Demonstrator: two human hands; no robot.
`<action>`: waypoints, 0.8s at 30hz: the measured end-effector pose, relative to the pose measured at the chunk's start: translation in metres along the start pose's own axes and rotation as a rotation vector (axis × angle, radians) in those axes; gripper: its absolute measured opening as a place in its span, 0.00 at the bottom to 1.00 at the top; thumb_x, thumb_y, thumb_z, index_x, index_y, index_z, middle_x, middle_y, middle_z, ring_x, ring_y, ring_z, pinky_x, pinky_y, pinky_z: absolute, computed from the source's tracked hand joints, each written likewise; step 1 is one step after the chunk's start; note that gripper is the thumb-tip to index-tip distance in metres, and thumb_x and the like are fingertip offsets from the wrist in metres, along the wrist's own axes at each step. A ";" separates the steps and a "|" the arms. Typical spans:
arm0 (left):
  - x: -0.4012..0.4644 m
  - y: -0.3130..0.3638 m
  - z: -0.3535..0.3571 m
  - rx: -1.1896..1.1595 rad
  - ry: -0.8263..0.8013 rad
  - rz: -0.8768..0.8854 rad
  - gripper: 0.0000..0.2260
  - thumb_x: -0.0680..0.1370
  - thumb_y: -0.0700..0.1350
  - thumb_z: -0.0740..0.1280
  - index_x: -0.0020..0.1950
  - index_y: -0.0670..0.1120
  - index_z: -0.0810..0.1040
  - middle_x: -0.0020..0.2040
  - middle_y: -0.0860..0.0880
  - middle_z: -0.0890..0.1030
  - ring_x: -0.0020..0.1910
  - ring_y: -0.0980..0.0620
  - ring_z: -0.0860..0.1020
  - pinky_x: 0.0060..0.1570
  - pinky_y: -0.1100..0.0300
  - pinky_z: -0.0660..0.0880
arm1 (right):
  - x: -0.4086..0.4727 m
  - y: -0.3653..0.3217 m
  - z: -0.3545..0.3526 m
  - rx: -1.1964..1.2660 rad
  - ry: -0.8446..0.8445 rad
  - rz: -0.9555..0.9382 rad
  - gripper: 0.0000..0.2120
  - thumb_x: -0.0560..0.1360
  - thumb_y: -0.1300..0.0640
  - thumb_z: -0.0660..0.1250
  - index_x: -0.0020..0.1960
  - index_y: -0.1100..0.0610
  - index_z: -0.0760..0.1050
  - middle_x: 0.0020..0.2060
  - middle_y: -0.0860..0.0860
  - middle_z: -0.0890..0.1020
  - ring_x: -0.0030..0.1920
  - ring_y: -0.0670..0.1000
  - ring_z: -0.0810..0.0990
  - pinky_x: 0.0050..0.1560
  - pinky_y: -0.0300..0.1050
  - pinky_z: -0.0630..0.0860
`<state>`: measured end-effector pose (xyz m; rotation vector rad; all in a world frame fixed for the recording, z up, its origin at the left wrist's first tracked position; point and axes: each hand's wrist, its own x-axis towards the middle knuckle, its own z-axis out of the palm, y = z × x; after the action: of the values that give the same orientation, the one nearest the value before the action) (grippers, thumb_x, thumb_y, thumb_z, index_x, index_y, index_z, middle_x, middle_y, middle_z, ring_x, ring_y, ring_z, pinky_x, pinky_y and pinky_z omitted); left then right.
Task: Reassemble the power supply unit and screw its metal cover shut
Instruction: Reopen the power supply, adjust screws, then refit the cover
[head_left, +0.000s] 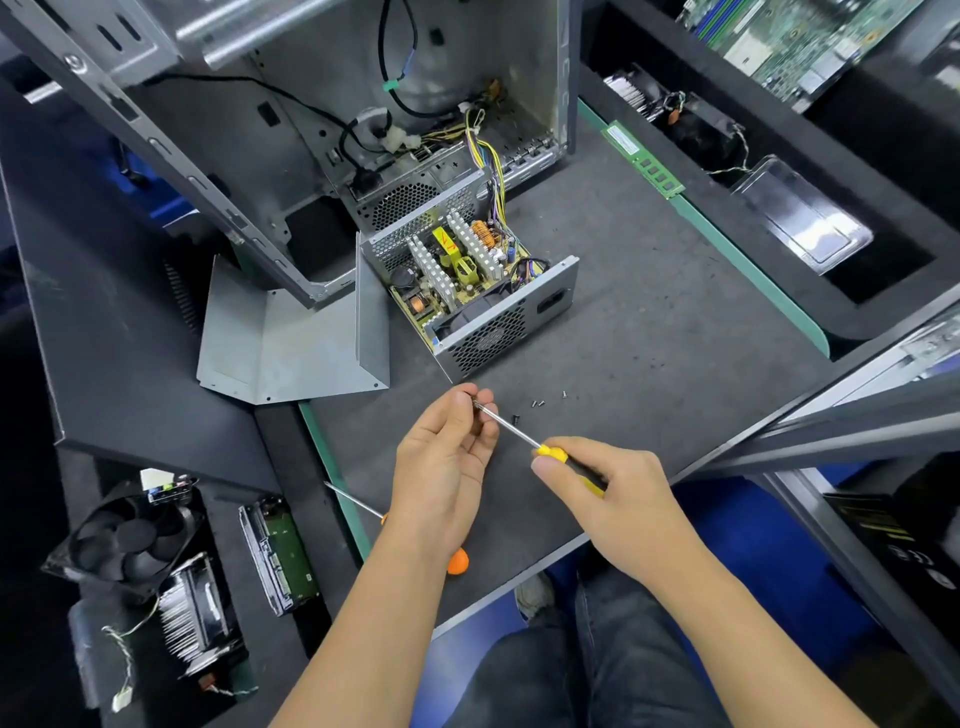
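The power supply unit (467, 280) sits open on the grey mat, its circuit board, heat sinks and coils exposed. Its bent metal cover (291, 343) lies detached to the left of it. My right hand (608, 493) grips the yellow-and-black handle of a screwdriver (511, 430). My left hand (447, 462) pinches the tip of the screwdriver shaft between thumb and fingertips; a screw there is too small to make out. Several small black screws (537, 403) lie loose on the mat just beyond my hands.
An open computer case (291, 130) stands behind the unit, with cables running into it. A second, orange-handled screwdriver (457, 561) lies under my left forearm. A RAM stick (644, 158) lies at the right mat edge. A fan (130, 535), heat sink and hard drive fill left trays.
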<state>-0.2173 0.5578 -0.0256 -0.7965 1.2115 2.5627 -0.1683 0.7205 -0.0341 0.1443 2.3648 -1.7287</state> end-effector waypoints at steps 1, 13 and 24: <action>0.000 0.000 0.000 0.003 -0.003 -0.001 0.08 0.73 0.42 0.68 0.41 0.45 0.87 0.43 0.45 0.85 0.41 0.54 0.83 0.44 0.63 0.79 | 0.000 -0.001 0.000 -0.008 0.000 0.001 0.08 0.75 0.41 0.67 0.46 0.44 0.80 0.29 0.48 0.71 0.30 0.43 0.65 0.31 0.32 0.65; -0.001 0.002 -0.001 0.123 -0.028 -0.007 0.09 0.73 0.43 0.67 0.38 0.46 0.87 0.41 0.47 0.84 0.38 0.54 0.81 0.41 0.63 0.79 | 0.003 -0.005 0.000 0.075 -0.077 0.126 0.07 0.77 0.44 0.68 0.45 0.44 0.82 0.28 0.43 0.73 0.30 0.41 0.71 0.33 0.28 0.67; 0.016 0.011 0.009 0.143 0.088 0.023 0.07 0.81 0.41 0.65 0.49 0.42 0.83 0.41 0.48 0.84 0.39 0.56 0.81 0.39 0.65 0.78 | 0.005 -0.016 0.032 0.275 0.092 0.112 0.06 0.78 0.54 0.69 0.49 0.42 0.80 0.40 0.45 0.79 0.36 0.45 0.74 0.38 0.40 0.73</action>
<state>-0.2385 0.5572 -0.0223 -0.8762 1.4199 2.4480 -0.1724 0.6848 -0.0302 0.3984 2.1210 -2.0218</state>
